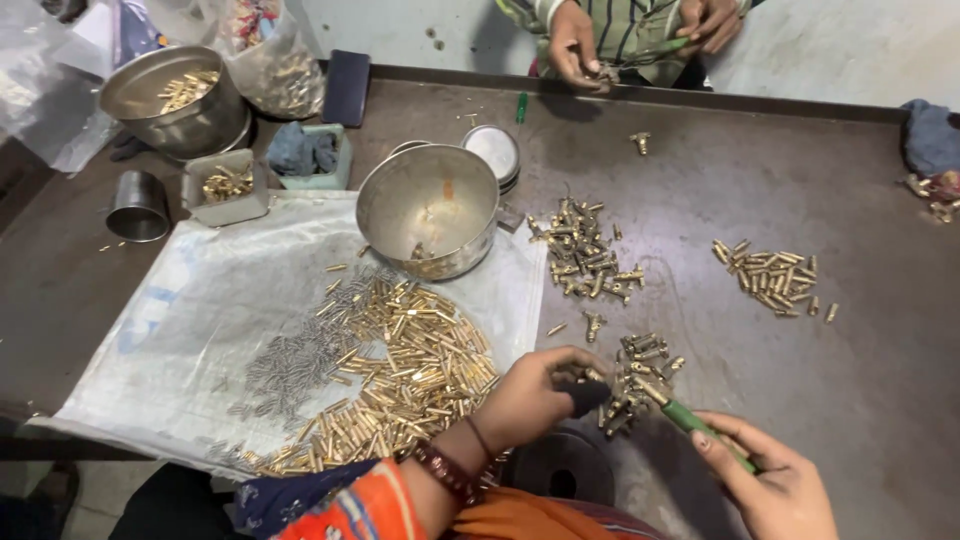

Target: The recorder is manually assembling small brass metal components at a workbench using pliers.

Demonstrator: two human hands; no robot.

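The right hand (775,485), at the near edge of the surface (880,370), is closed around the green handle of a screwdriver (695,422), whose tip is pointed into a small pile of brass fittings (640,372). The left hand (535,395) is curled shut around a small dark holder (590,397), held just beside that same pile; bangles are worn on its wrist. A round dark block with a hole (562,465) is seen directly below the left hand, at the near edge.

To the left, a white sheet (190,330) is spread over the surface, and a broad heap of brass pins (405,365) lies on it, touching a patch of grey steel pins (300,360). A steel bowl (428,210) stands at the far edge of the sheet. Two more heaps of brass fittings lie on the bare surface, one near the bowl (585,250) and one towards the right edge (770,277).

At the far left corner a large steel pot (180,100), a square tin of brass parts (227,187) and a steel cup (137,207) are placed. At the far edge, another person's hands (575,45) are busy with a small part.
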